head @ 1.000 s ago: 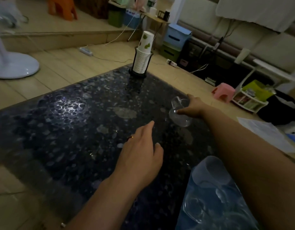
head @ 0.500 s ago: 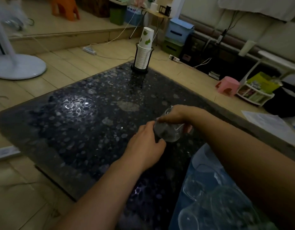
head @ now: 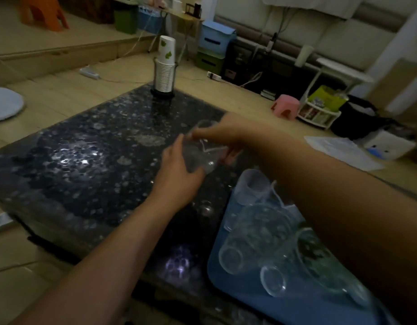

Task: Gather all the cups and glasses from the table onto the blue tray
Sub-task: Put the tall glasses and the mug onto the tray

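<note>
A clear glass (head: 202, 156) is held above the dark speckled table (head: 90, 165), tilted on its side. My right hand (head: 223, 134) grips its rim from above. My left hand (head: 179, 170) cups its lower side from the left. The blue tray (head: 228, 280) lies at the near right of the table. Several clear glasses (head: 256, 235) stand on the tray, together with a pale plastic cup (head: 252, 186) at its far end. My right forearm hides the tray's right part.
A holder with a stack of white paper cups (head: 164, 69) stands at the table's far edge. Beyond the table are a pink stool (head: 286, 109), storage boxes (head: 214, 41), cables and a white rack (head: 320, 113). Papers (head: 341, 151) lie at right.
My right hand carried the glass from the table's right side toward the middle. My left hand rose from the table and closed onto the glass. The view shifted toward the tray.
</note>
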